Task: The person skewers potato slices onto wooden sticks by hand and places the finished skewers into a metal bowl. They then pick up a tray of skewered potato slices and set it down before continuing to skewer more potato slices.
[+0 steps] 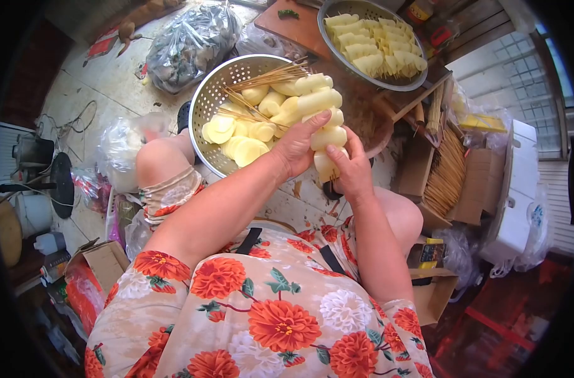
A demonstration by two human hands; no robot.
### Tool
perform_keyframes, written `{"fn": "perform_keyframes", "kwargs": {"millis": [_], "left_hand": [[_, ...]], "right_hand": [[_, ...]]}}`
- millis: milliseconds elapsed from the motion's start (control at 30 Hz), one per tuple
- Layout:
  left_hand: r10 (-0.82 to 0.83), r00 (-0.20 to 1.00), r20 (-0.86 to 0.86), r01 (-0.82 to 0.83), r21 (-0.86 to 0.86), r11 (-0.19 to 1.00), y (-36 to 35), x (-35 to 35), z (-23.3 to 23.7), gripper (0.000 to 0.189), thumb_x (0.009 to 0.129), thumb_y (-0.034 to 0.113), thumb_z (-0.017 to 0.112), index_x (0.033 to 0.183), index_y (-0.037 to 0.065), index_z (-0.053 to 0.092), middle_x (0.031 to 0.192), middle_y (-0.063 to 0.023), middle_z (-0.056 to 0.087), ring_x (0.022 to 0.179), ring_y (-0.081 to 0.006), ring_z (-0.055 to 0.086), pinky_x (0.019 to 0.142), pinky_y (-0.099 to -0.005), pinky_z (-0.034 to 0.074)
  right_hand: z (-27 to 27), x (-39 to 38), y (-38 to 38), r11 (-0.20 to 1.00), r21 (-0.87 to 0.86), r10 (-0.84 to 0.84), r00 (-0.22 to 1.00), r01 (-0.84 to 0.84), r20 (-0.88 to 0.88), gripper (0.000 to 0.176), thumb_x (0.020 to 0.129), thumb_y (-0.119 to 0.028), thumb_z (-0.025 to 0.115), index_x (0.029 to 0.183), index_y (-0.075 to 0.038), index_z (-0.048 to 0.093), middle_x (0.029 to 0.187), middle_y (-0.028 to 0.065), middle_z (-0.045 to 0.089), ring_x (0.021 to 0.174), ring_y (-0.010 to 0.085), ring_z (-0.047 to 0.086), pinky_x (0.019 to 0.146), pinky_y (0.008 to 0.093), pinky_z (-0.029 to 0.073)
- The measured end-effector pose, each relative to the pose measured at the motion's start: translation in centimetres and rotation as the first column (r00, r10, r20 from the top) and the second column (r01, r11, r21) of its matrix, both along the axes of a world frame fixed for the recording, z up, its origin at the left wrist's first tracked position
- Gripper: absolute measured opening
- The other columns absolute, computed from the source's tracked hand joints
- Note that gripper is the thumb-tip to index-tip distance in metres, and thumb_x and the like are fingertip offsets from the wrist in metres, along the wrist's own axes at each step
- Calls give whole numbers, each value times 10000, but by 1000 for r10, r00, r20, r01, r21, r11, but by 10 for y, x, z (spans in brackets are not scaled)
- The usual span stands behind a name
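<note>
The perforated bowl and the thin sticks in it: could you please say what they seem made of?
The perforated bowl looks metal, perhaps stainless steel, from its silvery sheen. The thin sticks seem bamboo or wood, matte, given their straw-brown colour.

Skewered rolls (329, 137) are partly hidden by left grip (301, 143) and right grip (352, 169). The far colander (365, 9) is clipped by the top edge; the plastic bag's (189, 47) contents cannot be identified.
</note>
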State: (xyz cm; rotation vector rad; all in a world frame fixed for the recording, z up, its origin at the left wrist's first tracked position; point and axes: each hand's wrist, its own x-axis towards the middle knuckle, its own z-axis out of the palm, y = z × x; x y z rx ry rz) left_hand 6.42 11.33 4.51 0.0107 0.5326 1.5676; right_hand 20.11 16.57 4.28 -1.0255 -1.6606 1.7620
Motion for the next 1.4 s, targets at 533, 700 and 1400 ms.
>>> {"fn": "perform_keyframes", "kwargs": {"millis": [533, 700, 1400], "left_hand": [[144, 964, -221, -159, -53, 986, -5, -8, 19, 431, 802, 302, 677, 1129, 79, 506, 998, -47, 565, 914, -160, 568, 798, -328, 485], [-70, 886, -458, 51, -52, 997, 3, -32, 47, 493, 823, 371, 646, 1218, 124, 481, 1116, -33, 559, 1043, -162, 537, 905, -354, 424], [-233, 874, -426, 63, -376, 924, -28, -123, 28, 534, 812, 160, 620, 1278, 20, 401, 1118, -125, 556, 882, -210, 623, 779, -332, 508]], "right_hand": [[21, -24, -7, 987, -146, 56, 991, -74, -122, 544, 798, -125, 666, 1277, -14, 433, 1131, 90, 562, 1000, 153, 561, 856, 283, 465], [35, -30, 14, 939, -331, 24, 978, -92, -205, 489, 787, -85, 640, 1234, -2, 460, 1086, 84, 581, 961, 165, 581, 830, 290, 475], [44, -90, 256, 894, -446, -176, 941, 31, -288, 332, 789, -240, 618, 1089, -105, 575, 985, 50, 631, 856, 223, 618, 638, 412, 531]]}}
